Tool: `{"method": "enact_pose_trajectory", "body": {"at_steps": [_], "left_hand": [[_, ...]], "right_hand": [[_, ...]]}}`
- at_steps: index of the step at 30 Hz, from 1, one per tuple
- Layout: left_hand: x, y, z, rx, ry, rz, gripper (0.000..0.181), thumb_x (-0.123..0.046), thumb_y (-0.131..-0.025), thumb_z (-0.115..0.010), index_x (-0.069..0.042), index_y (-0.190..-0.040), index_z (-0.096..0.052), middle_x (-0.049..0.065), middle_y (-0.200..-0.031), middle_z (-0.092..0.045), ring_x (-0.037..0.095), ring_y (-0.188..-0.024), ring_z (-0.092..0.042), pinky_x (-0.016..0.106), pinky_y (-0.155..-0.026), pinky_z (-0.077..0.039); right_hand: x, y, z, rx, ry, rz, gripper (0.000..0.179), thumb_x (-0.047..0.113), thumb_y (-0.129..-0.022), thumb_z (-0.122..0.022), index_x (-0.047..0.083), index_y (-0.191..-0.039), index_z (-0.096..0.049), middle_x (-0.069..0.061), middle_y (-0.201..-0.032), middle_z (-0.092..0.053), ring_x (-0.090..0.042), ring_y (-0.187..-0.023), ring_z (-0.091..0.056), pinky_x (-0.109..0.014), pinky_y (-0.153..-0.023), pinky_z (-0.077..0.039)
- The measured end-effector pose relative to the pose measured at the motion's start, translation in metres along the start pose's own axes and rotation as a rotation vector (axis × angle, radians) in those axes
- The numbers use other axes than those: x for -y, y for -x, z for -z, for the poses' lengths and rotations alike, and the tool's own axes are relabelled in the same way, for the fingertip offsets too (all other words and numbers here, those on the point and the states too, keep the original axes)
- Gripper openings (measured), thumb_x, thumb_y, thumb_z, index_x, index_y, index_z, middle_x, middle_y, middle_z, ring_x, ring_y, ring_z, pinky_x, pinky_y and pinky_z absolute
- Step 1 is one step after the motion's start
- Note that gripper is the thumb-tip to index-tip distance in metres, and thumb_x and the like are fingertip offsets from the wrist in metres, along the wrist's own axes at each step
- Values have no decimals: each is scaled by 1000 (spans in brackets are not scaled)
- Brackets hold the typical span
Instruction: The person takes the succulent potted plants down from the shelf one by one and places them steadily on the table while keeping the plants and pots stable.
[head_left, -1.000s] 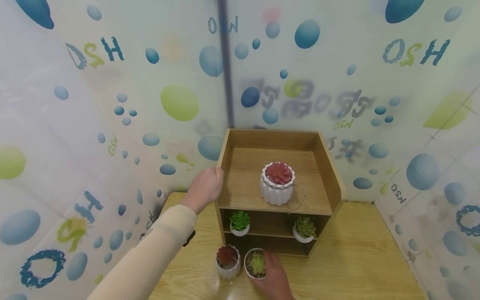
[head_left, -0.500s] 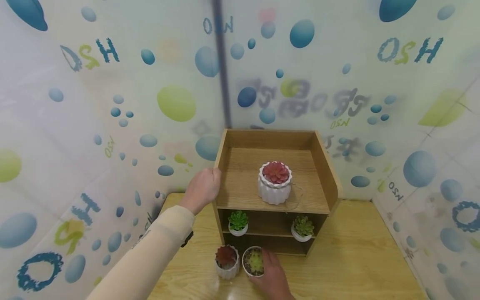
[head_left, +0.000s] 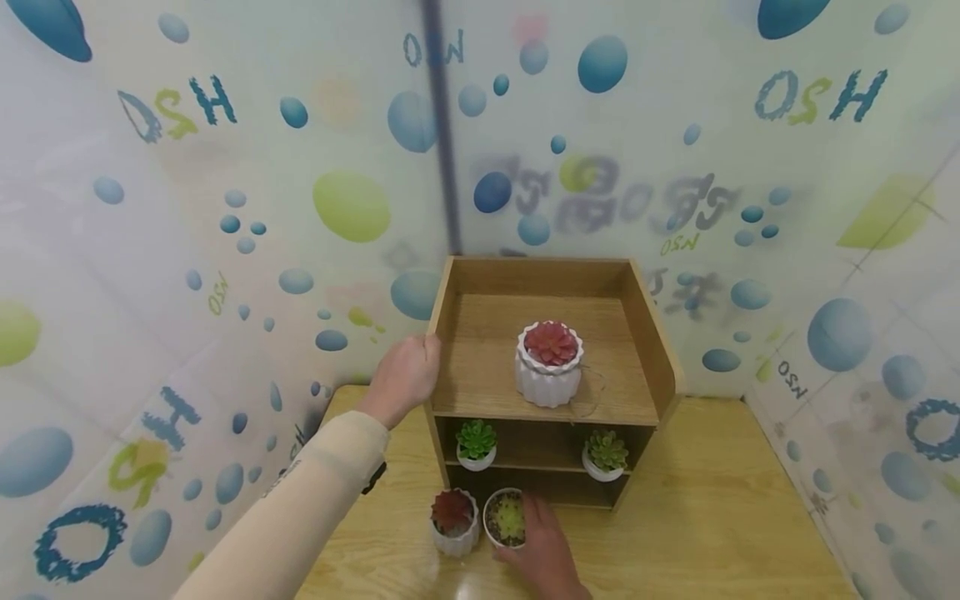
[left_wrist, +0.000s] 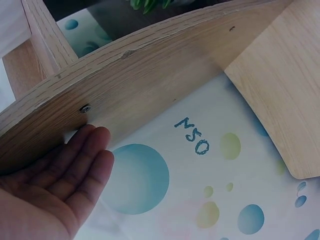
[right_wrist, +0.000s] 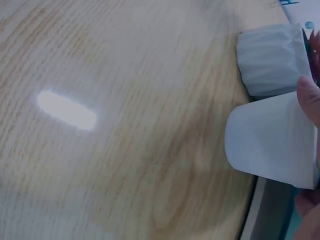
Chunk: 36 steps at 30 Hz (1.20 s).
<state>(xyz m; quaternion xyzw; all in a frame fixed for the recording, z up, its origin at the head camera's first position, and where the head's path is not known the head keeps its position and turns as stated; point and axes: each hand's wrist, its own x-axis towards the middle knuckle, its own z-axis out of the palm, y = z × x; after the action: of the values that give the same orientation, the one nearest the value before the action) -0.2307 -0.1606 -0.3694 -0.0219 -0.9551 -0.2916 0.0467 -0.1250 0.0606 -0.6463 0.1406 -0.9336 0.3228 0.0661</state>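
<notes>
Head view, lower centre: holding a yellow-green succulent (head_left: 508,518) in a smooth white pot (right_wrist: 270,137), pinched at the rim between thumb and fingers of the right hand (head_left: 542,546); at the right edge in the right wrist view. Crowded on the left by a ribbed dark-red succulent pot (head_left: 454,527), and bounded just above by the front of a wooden shelf unit (head_left: 480,350). Clasped at its left panel by the left hand (head_left: 405,375), with fingers along the outer face and thumb out of sight in the left wrist view. On the top tray, near centre, a ribbed pink-red succulent pot (head_left: 549,371); lower, a bright-green succulent (head_left: 476,440) at left and an olive-green succulent (head_left: 606,451) at right; beneath, a wooden table (head_left: 720,492).
</notes>
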Motion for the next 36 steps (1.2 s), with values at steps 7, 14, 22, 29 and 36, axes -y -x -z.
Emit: {"method": "enact_pose_trajectory", "body": {"at_steps": [7,14,22,29,36], "left_hand": [[-1,-1,1,11,8,10,58,-32,-110,-16,-11,-63,-42,7,-59,-41,23,-52,-36,37,-58,-40],[0,-1,1,11,14,4,58,-32,-110,-16,-11,-62,-41,6,-58,-39,22,-51,-35,37,-57,-39],[2,-2,-1,16,16,-3,58,-32,-111,-17,-12,-62,-41,6,-58,-39,22,-52,-34,37,-58,-39],[3,-2,0,17,15,-4,57,-32,-111,-17,-12,-63,-41,7,-60,-41,23,-52,-35,37,-58,-40],[3,-2,-2,14,11,-14,60,-30,-111,-15,-13,-59,-40,4,-56,-38,21,-50,-33,36,-57,-39]], "right_hand": [[7,-6,29,99,-74,-103,93,37,-73,-93,-14,-138,-50,-35,-137,-53,-52,-125,-54,-62,-98,-49],[17,-6,65,53,-41,-14,79,33,-79,-89,-13,-133,-55,-34,-132,-58,-49,-121,-58,-59,-98,-51],[30,-4,102,-41,-63,41,61,30,-86,-84,-6,-130,-62,-23,-129,-64,-41,-116,-64,-54,-97,-53],[45,-8,126,-286,-37,235,49,17,-81,-87,-3,-122,-68,-15,-119,-70,-30,-106,-70,-45,-87,-59],[58,-14,150,-384,-63,304,51,12,-79,-86,-2,-125,-67,-15,-120,-70,-31,-110,-69,-48,-87,-59]]}}
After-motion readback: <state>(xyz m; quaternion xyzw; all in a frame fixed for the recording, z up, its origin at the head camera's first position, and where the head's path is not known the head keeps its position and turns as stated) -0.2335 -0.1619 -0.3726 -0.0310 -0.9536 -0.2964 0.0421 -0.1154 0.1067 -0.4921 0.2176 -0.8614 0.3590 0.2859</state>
